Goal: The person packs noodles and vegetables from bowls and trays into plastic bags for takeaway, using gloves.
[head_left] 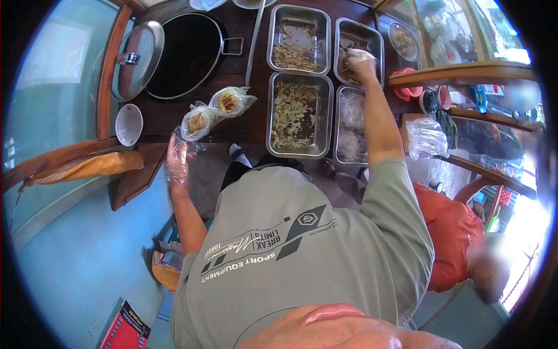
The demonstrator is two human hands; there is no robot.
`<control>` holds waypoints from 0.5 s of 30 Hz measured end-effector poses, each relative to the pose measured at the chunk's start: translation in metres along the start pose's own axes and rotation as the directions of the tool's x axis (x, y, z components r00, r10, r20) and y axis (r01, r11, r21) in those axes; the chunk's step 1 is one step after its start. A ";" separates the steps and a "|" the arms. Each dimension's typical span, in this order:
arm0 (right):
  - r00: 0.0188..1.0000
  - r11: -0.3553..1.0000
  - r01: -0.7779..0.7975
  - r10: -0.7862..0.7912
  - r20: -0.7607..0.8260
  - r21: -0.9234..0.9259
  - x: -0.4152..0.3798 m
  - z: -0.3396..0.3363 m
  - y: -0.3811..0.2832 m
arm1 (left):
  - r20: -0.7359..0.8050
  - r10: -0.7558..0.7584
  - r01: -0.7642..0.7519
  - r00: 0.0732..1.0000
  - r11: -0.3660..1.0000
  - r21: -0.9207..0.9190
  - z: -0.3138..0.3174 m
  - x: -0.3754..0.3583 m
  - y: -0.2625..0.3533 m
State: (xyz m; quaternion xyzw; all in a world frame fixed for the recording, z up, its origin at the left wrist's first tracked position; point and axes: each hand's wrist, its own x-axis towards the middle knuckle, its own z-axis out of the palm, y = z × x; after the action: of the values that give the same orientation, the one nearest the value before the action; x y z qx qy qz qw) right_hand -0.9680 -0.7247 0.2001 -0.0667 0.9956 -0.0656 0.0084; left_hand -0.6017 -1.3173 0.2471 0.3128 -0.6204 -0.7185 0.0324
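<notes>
My left hand [179,156], in a clear plastic glove, is beside two clear plastic bags, its fingers stretched out near the closer bag [196,123]. Pale yellowish food fills that bag, and the other bag [228,103] next to it holds similar food; both have open tops. On the far right my right hand [361,63], also gloved, reaches into a metal tray [376,43] of brown shredded food. Its fingers are curled down at the food, and what they hold is hidden.
Metal trays hold brown bits [295,57], chopped pale-green vegetable [293,110] and white noodles [351,125]. A large dark pot [185,55], its lid [138,61] and a white bowl [129,124] stand left. A person in a red shirt [444,244] is at right, beside wooden shelves [465,72].
</notes>
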 end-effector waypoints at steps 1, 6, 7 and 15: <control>0.998 0.901 -0.058 0.053 0.025 0.429 -0.003 -0.002 0.015 | 0.009 0.011 -0.011 1.000 1.000 -0.007 -0.001 -0.001 0.001; 0.954 -0.148 -0.190 0.204 0.218 0.971 -0.030 -0.044 0.013 | -0.001 -0.033 0.033 0.999 0.999 -0.007 -0.004 -0.006 0.001; 0.961 -0.190 -0.171 0.187 0.206 0.967 -0.031 -0.051 0.009 | 0.017 -0.033 0.034 0.999 0.999 -0.013 0.000 -0.006 0.004; 0.989 -0.317 -0.143 -0.077 0.125 0.938 -0.063 -0.091 -0.129 | 0.165 0.068 -0.044 0.984 0.989 -0.143 0.011 0.010 0.001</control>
State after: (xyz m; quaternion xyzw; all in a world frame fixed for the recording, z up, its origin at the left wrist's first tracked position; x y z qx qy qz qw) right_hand -0.8909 -0.8314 0.3079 -0.0082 0.5260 -0.8407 0.1285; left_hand -0.6152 -1.3120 0.2440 0.2300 -0.5779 -0.7827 0.0212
